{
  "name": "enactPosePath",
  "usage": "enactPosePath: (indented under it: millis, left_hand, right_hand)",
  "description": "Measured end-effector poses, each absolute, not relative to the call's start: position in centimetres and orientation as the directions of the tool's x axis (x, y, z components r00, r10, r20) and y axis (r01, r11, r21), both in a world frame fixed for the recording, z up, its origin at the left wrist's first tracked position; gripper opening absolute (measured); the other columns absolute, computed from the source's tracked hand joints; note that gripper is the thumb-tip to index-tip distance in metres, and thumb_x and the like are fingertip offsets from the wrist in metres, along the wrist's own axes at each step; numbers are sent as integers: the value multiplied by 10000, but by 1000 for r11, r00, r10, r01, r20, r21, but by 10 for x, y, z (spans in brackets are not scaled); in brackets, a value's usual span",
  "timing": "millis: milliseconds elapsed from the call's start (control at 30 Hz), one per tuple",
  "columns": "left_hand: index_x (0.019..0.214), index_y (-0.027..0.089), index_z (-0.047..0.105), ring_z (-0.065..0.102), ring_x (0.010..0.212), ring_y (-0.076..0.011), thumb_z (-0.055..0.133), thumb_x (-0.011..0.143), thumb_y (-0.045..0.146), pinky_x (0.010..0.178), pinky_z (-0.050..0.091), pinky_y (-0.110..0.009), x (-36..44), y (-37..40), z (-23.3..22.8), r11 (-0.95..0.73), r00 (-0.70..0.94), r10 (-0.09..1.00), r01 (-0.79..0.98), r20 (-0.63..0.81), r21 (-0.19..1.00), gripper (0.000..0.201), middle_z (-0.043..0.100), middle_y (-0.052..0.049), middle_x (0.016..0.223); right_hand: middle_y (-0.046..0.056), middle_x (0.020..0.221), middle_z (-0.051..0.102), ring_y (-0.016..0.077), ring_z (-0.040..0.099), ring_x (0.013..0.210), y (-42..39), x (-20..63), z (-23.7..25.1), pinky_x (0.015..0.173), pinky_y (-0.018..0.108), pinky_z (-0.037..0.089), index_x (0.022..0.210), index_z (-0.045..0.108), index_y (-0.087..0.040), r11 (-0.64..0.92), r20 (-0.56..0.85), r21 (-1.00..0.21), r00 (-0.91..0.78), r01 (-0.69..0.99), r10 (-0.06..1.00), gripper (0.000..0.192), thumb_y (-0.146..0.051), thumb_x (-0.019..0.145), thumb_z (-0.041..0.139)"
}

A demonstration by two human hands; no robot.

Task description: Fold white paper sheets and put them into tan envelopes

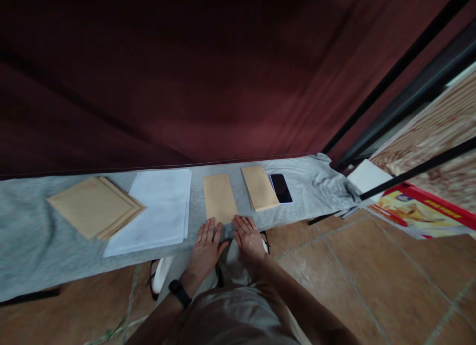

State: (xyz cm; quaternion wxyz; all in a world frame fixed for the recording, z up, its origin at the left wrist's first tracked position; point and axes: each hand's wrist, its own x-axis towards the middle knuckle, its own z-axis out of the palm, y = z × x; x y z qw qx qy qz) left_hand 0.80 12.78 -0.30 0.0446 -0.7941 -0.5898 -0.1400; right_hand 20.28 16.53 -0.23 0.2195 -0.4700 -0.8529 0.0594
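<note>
A brown paper envelope [219,196] lies flat on the grey cloth, straight in front of me. My left hand [208,243] rests palm down at its near left corner, fingers stretched out. At the near right corner, my right hand [249,236] also lies flat, its fingertips by the envelope's edge. Just right of it is a small stack of brown envelopes [259,187]. To the left, a stack of white paper sheets [158,211] is partly covered by a fanned pile of larger brown envelopes [94,206].
A dark-screened phone [281,188] lies beside the right stack. The grey cloth [308,179] covers a narrow bench, bunched at its right end. A dark red curtain [208,87] hangs behind. Black metal bars [394,70] and a red-and-yellow box [420,211] stand at right, above the tiled floor [334,285].
</note>
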Motion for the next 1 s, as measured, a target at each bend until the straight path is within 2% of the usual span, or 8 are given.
enactPosePath:
  millis: [100,233,367,467,600,733,900,1000]
  left_hand:
    - [1465,161,528,413,1453,-389,472,998,440,1163,380,-577,19,130,1,-254,223,939,963,263,90,547,453,-240,1548]
    - [1504,232,487,383,1467,-403,506,986,416,1150,374,-620,26,129,2,-246,212,934,965,288,89,550,423,-213,1577]
    - [1514,227,470,378,1473,-393,505,981,444,1140,408,-590,20,128,-2,-271,234,918,959,321,76,576,409,-208,1588]
    - [1495,214,496,375,1473,-395,487,983,388,1132,414,-594,18,128,-5,-266,232,915,962,330,63,541,412,-211,1584]
    - [1463,143,518,396,1468,-365,474,941,240,1172,376,-575,24,128,-4,-273,252,925,961,283,37,533,453,-208,1560]
    - [1420,78,544,433,1447,-350,416,974,259,1179,373,-555,28,127,4,-287,268,928,957,259,37,498,491,-223,1525]
    - [1304,144,641,607,1283,-299,362,1024,308,1089,480,-466,24,148,17,-306,277,929,948,243,91,428,658,-167,1358]
    - [1379,132,583,538,1363,-269,345,1030,315,1147,432,-437,21,178,20,-354,312,916,924,253,144,460,600,-149,1442]
  right_hand:
    - [108,1493,559,245,490,1399,164,201,-5,1211,489,338,1472,524,-173,545,329,-300,-451,783,830,464,-232,1015,473]
    - [97,1495,558,239,491,1398,162,203,-7,1216,486,334,1485,510,-195,534,347,-286,-433,796,832,473,-250,1016,481]
    - [95,1478,576,236,509,1382,163,207,-5,1220,477,339,1479,518,-185,531,359,-294,-423,795,832,468,-258,1018,479]
    - [105,1467,585,251,497,1392,166,205,-1,1221,494,339,1476,521,-167,536,366,-301,-423,789,829,471,-267,1018,477]
    - [101,1558,483,247,426,1450,168,197,2,1227,478,330,1506,476,-160,601,357,-287,-499,746,790,506,-300,1020,488]
    - [92,1549,496,230,436,1444,170,202,0,1230,471,322,1509,467,-171,628,324,-279,-545,726,773,498,-295,1027,484]
    - [93,1554,489,232,448,1432,171,219,0,1228,479,320,1516,450,-154,635,324,-290,-551,716,769,499,-228,1023,460]
    - [101,1547,497,237,450,1427,171,221,0,1219,485,330,1512,454,-150,636,338,-320,-542,702,769,503,-223,1015,470]
